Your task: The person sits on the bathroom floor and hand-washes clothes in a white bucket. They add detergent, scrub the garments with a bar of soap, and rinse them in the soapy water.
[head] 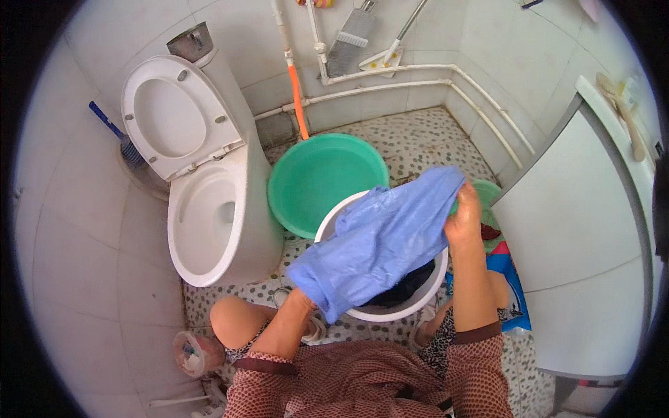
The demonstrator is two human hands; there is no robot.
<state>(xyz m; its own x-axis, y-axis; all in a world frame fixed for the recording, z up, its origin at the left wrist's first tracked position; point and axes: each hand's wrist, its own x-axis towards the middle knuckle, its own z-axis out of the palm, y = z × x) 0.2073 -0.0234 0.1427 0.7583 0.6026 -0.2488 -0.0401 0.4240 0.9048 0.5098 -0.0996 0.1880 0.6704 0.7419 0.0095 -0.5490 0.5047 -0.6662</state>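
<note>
A wet-looking blue cloth garment (381,235) is stretched between my two hands above a white basin (441,277). My right hand (464,214) grips its upper right end. The lower left end covers most of my left hand (304,303), whose fingers are hidden under the fabric. Dark cloth (405,287) lies inside the white basin, partly covered by the blue garment. Just behind stands a wide green basin (329,183), touching or very near the white one.
A white toilet (209,224) with raised lid stands at the left, a toilet brush (125,138) beside it. A white cabinet (580,219) borders the right. A blue plastic bag (515,292) lies near my right knee. An orange hose (298,104) runs down behind the green basin.
</note>
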